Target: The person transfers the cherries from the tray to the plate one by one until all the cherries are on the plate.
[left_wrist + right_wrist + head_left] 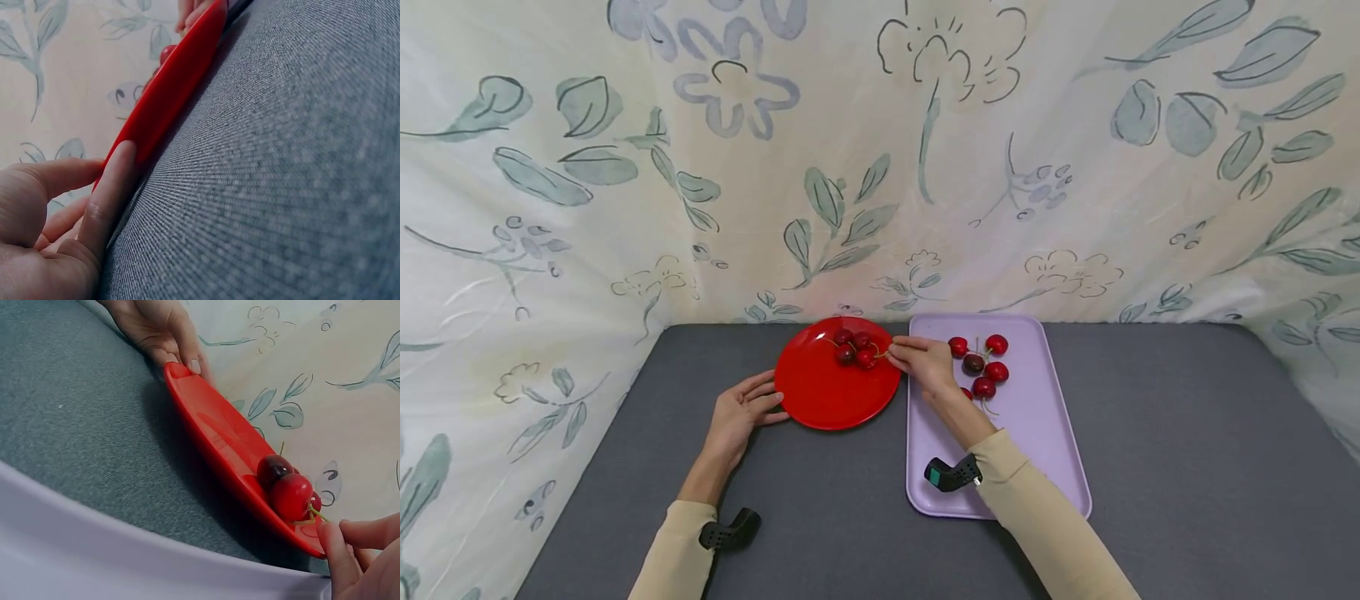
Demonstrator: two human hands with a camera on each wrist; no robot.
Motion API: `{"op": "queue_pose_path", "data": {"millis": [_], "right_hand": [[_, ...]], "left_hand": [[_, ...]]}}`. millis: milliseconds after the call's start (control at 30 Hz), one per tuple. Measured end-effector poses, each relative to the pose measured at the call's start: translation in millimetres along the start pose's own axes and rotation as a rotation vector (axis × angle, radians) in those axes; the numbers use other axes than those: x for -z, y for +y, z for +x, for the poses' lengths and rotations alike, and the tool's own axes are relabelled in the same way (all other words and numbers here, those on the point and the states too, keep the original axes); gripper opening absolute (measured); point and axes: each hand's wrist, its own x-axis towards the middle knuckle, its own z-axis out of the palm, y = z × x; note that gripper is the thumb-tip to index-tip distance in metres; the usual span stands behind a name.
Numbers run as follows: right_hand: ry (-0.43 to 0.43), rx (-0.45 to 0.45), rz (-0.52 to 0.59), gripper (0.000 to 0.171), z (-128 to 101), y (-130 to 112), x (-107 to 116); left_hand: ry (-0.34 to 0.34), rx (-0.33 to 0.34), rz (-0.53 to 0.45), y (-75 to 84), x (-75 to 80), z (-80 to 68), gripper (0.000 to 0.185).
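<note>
At its left rim, my left hand [735, 419] holds the red plate [835, 406]; in the left wrist view the thumb and a finger [112, 187] lie on either side of the edge. My right hand [927, 365] is over the plate's right rim. Between thumb and fingertips it pinches the green stem [320, 515] of a bright red cherry [292, 495]. That cherry sits against a dark cherry [274, 469] and others grouped at the plate's far right part. A cherry behind them is mostly hidden in the right wrist view.
A lilac tray [1048, 442] stands right of the plate, under my right forearm. Several cherries [984, 387] with stems lie in its far half, one partly hidden by my right hand. The grey tabletop [1165, 433] ends at a flower-patterned curtain [970, 242].
</note>
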Motion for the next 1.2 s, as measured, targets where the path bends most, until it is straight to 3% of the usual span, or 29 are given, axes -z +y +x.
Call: {"op": "queue_pose_path", "data": {"millis": [500, 700, 933, 1200], "right_hand": [[-0.008, 0.026, -0.132, 0.028, -3, -10, -3], [-0.02, 0.075, -0.174, 0.028, -7, -17, 2], [-0.097, 0.114, -0.206, 0.031, -18, -34, 16], [-0.127, 0.139, -0.275, 0.032, -32, -54, 44]], "left_hand": [[0.01, 0.009, 0.006, 0.3, -1.7, -0.2, 0.051], [-0.006, -0.009, -0.006, -0.8, -0.8, -1.8, 0.052], [-0.014, -0.024, -0.006, -1.4, -0.1, -2.3, 0.053], [-0.009, -0.035, 0.002, -1.8, 0.3, -3.5, 0.053]]}}
